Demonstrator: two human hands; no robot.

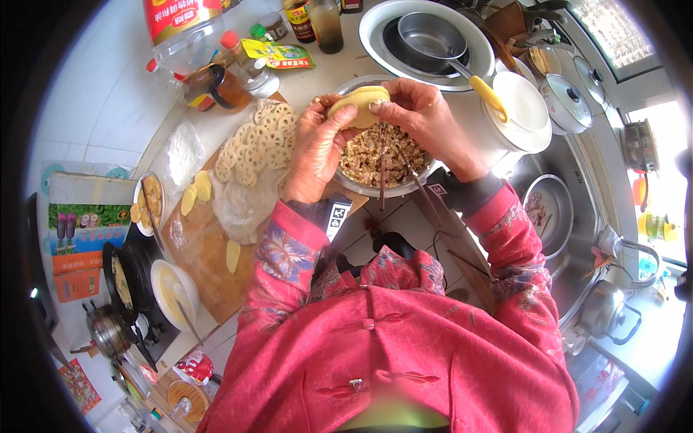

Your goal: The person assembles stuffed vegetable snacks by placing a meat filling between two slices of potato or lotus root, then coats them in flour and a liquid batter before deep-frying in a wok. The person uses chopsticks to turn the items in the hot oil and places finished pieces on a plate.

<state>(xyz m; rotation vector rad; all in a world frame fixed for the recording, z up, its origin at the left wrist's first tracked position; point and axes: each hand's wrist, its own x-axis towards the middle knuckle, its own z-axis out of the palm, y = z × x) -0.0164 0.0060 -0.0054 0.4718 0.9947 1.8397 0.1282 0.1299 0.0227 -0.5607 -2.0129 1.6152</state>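
Over a metal bowl (427,172) of chopped filling (375,162), my left hand (317,141) and my right hand (429,119) hold pale yellow potato slices (359,107) between them. The slices look stacked, and how many there are I cannot tell. My left fingers pinch their left side, while my right thumb and fingers press the right side, with a whitish smear at the fingertips. Chopsticks (383,173) rest in the filling. Left of the bowl, lotus root slices (253,148) lie in a heap on a plastic bag (249,206). Several loose potato slices (203,185) are on the wooden board (209,270).
At left stand a plate of fried slices (149,206), a white bowl of batter (173,292) and a frying pan (119,281) on the stove. Bottles and jars (328,25) crowd the back. Nested basins (375,18) stand far right, beside a sink (577,195) holding a metal bowl (567,220).
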